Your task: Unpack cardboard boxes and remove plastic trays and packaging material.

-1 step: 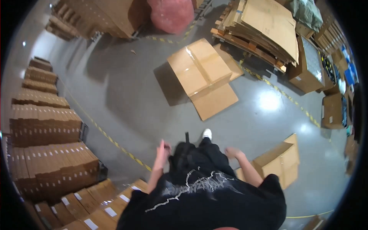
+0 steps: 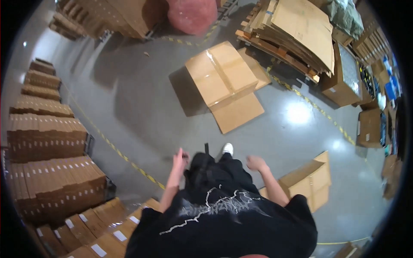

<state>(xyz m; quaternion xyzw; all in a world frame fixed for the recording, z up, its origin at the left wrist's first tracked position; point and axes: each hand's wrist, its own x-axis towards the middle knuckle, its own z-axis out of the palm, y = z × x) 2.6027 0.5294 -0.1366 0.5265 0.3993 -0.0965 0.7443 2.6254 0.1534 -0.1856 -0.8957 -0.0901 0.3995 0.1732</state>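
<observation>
My left hand (image 2: 181, 158) is in front of my left hip, its fingers partly curled round a small dark patch I cannot make out. Level with it on the other side, my right hand (image 2: 255, 163) is loosely closed, its palm hidden. Neither hand touches a box. Ahead on the floor stands a large cardboard box (image 2: 221, 77), tape along its upper face and flaps spread out at its base. To the right of my right arm lies a smaller cardboard box (image 2: 307, 182), tilted and with a flap raised.
Stacks of flattened cartons (image 2: 56, 176) line the left side. A wooden pallet (image 2: 275, 53) carries flat cardboard sheets (image 2: 301, 30) at the far right. A pink wrapped bundle (image 2: 192, 15) stands at the back. Yellow-black tape (image 2: 124, 155) marks the grey floor.
My hands have shifted slightly forward and left in the picture. The whole scene has slid slightly left with my head; the boxes stay where they were on the floor.
</observation>
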